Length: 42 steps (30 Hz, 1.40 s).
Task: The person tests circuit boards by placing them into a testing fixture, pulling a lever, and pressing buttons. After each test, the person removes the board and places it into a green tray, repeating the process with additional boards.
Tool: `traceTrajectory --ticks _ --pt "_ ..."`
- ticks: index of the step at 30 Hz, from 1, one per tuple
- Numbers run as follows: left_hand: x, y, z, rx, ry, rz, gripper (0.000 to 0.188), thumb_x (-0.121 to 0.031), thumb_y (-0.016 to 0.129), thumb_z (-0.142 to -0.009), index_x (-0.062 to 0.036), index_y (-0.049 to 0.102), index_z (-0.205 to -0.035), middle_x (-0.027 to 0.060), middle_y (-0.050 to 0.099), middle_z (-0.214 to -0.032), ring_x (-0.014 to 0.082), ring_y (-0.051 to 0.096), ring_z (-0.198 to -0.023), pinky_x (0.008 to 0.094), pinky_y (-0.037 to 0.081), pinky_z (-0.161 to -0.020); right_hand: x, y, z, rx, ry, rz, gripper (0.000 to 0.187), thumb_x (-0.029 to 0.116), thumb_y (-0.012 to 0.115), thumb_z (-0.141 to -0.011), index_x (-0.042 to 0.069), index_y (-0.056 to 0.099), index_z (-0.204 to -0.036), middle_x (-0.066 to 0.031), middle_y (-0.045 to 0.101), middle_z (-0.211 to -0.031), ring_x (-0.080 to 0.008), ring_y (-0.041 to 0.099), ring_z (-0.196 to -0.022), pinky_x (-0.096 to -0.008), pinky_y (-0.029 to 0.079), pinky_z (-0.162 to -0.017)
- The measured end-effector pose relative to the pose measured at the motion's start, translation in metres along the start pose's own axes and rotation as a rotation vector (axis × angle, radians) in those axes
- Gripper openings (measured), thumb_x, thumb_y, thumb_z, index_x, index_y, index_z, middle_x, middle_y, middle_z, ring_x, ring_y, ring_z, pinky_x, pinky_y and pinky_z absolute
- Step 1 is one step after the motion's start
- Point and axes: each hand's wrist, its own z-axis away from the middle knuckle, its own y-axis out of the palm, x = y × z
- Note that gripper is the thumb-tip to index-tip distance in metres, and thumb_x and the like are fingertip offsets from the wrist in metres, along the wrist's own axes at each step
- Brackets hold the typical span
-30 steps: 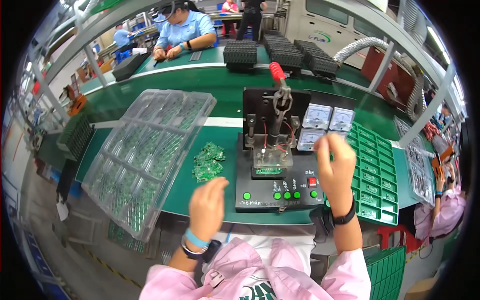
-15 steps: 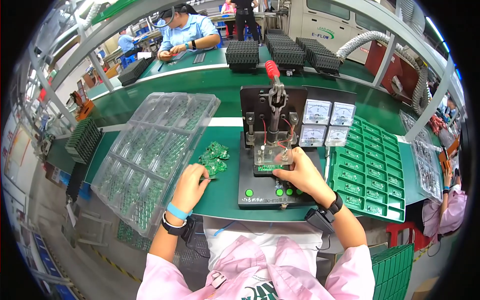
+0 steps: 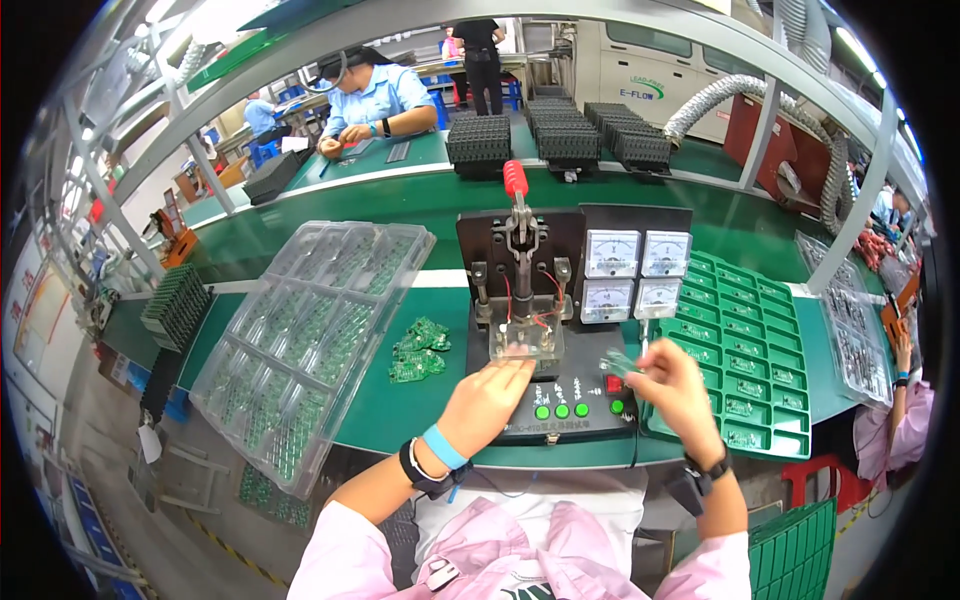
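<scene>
My left hand (image 3: 487,405) reaches to the front of a black test fixture (image 3: 500,392), its fingers close together. The fingertips are at the clear pressing plate (image 3: 530,341), and what they hold there is hidden. To the right, my right hand (image 3: 672,385) pinches a small green circuit board (image 3: 618,362), smeared by motion, above the fixture's right side near a red switch (image 3: 613,383). The fixture's toggle clamp has a red handle (image 3: 515,178) standing upright. A small pile of circuit boards (image 3: 418,350) lies left of the fixture.
A clear compartment tray (image 3: 237,362) of circuit boards leans at left. At right lies a green tray (image 3: 800,395) with boards in its pockets. Panel meters (image 3: 612,253) stand behind the fixture. Black racks (image 3: 478,143) and a person in blue (image 3: 375,100) are across the bench.
My left hand has gone from beside the board pile to the fixture's front. My right hand has left the fixture and moved right with a circuit board. The whole view has shifted slightly.
</scene>
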Motion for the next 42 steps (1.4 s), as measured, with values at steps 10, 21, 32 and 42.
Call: traceTrajectory --ticks 10,21,32,42 --pt "-0.008 0.003 0.001 0.04 0.037 0.163 0.041 -0.015 0.066 -0.085 0.0043 0.057 -0.121 0.0194 0.061 -0.121 0.0332 0.056 -0.121 0.0406 0.045 -0.103 -0.066 -0.138 0.052 -0.383 0.058 -0.076 0.021 -0.002 0.067 -0.084 0.007 0.049 -0.091 0.0029 0.05 -0.077 -0.0034 0.049 -0.06 -0.0176 0.038 -0.052" --pt "-0.013 -0.002 0.002 0.164 0.023 0.073 0.064 -0.04 0.062 -0.09 0.0028 0.047 -0.134 0.018 0.052 -0.135 0.0326 0.044 -0.132 0.0425 0.037 -0.109 -0.076 -0.17 0.053 -0.581 0.055 -0.084 0.014 0.005 0.06 -0.093 0.005 0.051 -0.104 0.0017 0.052 -0.081 -0.0053 0.053 -0.063 -0.0177 0.043 -0.053" --pt "-0.023 -0.002 -0.003 0.217 -0.021 0.02 0.071 -0.046 0.066 -0.086 0.0008 0.047 -0.137 0.0163 0.052 -0.135 0.0326 0.044 -0.131 0.0437 0.035 -0.109 -0.125 -0.253 0.035 -0.62 0.019 -0.075 0.012 0.005 0.056 -0.094 0.002 0.053 -0.106 -0.0002 0.054 -0.082 -0.0077 0.055 -0.065 -0.0195 0.047 -0.055" --pt "-0.034 0.0 0.001 0.212 -0.083 -0.013 0.072 -0.049 0.066 -0.086 0.0009 0.048 -0.135 0.0192 0.051 -0.138 0.0343 0.044 -0.133 0.0492 0.032 -0.11 -0.212 -0.352 -0.022 -0.674 0.334 0.039 0.019 0.006 0.055 -0.091 0.001 0.054 -0.109 -0.0048 0.06 -0.082 -0.0109 0.054 -0.053 -0.0249 0.048 -0.046"
